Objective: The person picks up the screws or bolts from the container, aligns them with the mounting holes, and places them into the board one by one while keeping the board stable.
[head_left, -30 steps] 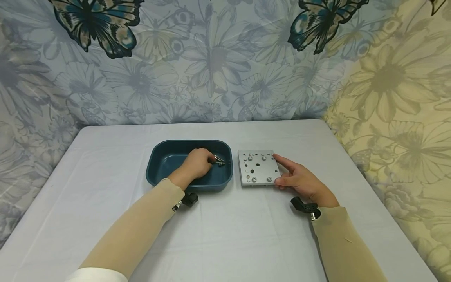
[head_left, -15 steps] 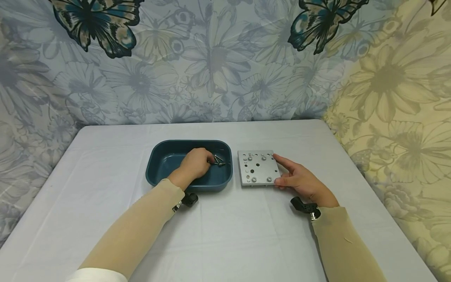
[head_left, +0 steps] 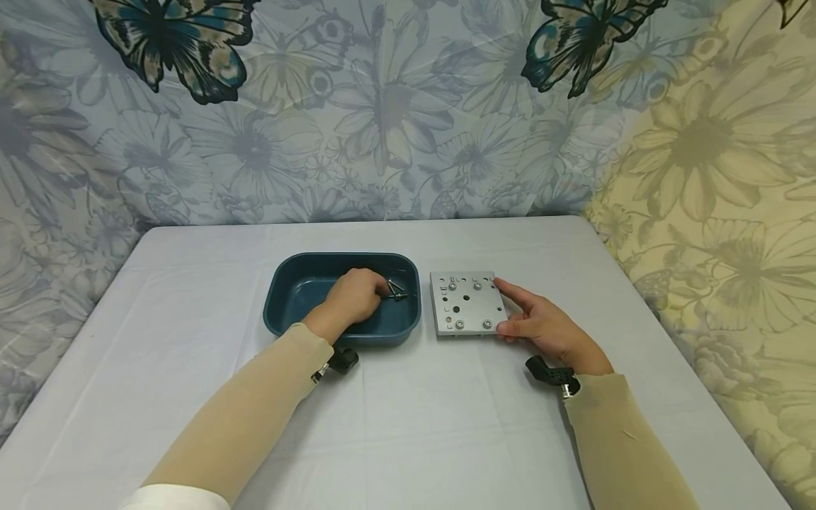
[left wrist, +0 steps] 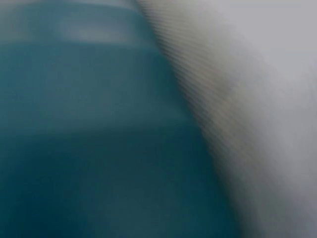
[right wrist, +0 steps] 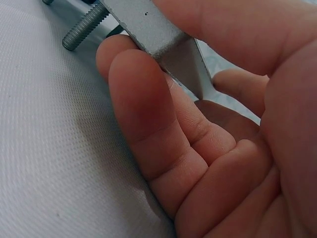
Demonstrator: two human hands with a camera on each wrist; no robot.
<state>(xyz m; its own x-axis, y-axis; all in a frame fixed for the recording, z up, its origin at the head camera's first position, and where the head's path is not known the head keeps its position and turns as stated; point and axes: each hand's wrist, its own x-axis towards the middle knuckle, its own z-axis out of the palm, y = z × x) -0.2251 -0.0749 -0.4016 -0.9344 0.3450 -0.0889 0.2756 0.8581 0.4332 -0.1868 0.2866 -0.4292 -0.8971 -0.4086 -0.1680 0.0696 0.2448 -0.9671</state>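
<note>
A dark teal tray (head_left: 382, 340) stands left of the table's middle, and my left hand (head_left: 353, 296) reaches into it with bent fingers. Beside those fingertips lie several small metal screws (head_left: 397, 292); the tips themselves are hidden, and the left wrist view is a blur of tray wall (left wrist: 89, 89) and sleeve. To the right, my right hand (head_left: 542, 322) grips a silver metal plate (head_left: 468, 312) by its right side, thumb on the near corner. Holes and several screw heads dot its top. In the right wrist view a threaded shank (right wrist: 85, 30) sticks out beneath the plate.
A white cloth (head_left: 408, 425) covers the table. Behind it hangs a flowered curtain (head_left: 382, 142) with butterflies, yellowish at the right. A black wrist camera (head_left: 344, 361) sits below the left hand, close to the tray's front wall; another (head_left: 550, 372) is on the right wrist.
The screws beside my left fingertips have shifted slightly in the tray. The left hand has barely moved; the right hand and the plate stay where they were.
</note>
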